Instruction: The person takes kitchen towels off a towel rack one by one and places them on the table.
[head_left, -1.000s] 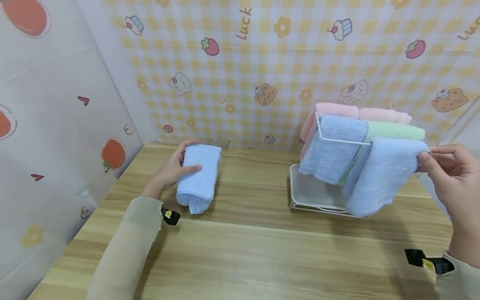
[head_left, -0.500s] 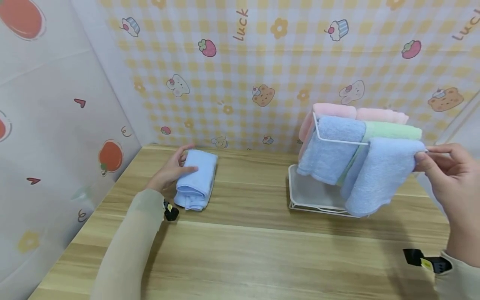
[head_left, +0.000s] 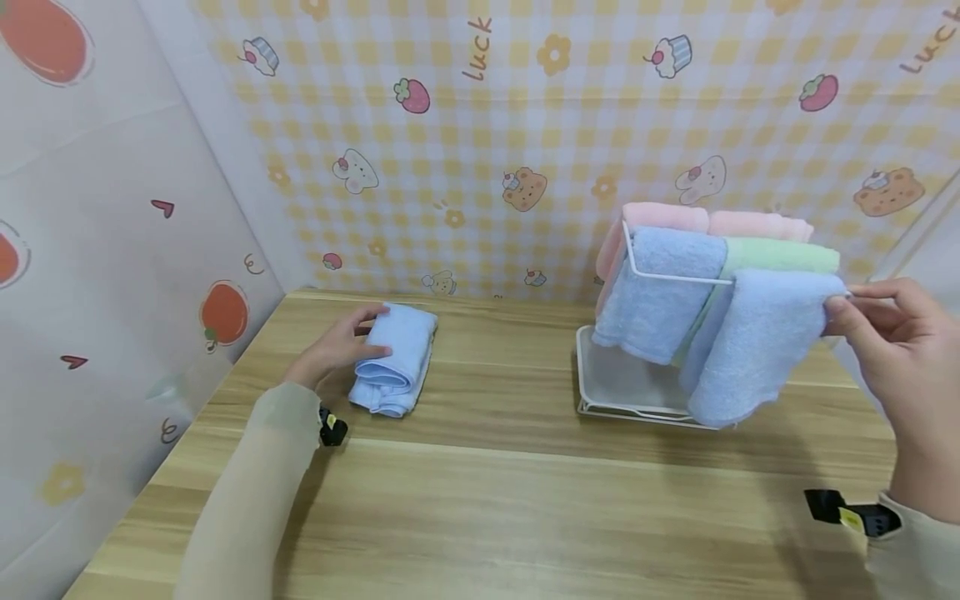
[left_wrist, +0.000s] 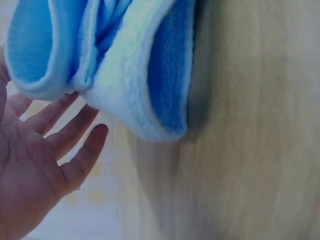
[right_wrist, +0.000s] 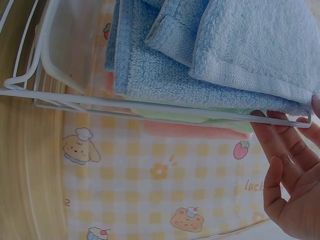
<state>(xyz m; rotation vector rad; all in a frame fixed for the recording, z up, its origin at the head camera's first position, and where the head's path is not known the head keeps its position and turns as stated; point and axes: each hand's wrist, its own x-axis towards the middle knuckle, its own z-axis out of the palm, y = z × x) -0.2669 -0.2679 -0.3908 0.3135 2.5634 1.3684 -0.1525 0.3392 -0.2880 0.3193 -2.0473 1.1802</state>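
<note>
A folded light blue towel (head_left: 408,337) lies on the table at the left, its layers showing at the near end. My left hand (head_left: 337,346) is at its left side, thumb and a finger reaching over its edge; in the left wrist view the fingers are spread and fairly straight beside the towel (left_wrist: 135,95). On the right stands a white wire towel rack (head_left: 678,277) with towels draped over its bars. My right hand (head_left: 903,333) pinches the rack's front right top corner, beside a hanging light blue towel (head_left: 765,342). Its fingertips go behind the wire in the right wrist view.
Behind the front towel hang a darker blue towel (head_left: 660,292), a green towel (head_left: 787,254) and pink towels (head_left: 761,225). The rack's base holds a shallow tray (head_left: 618,375). Printed cloth walls stand behind and left of the wooden table (head_left: 510,508).
The blue towel on the left has come down flatter onto the table, and my left hand's hold on it has loosened. My right hand stays at the rack corner.
</note>
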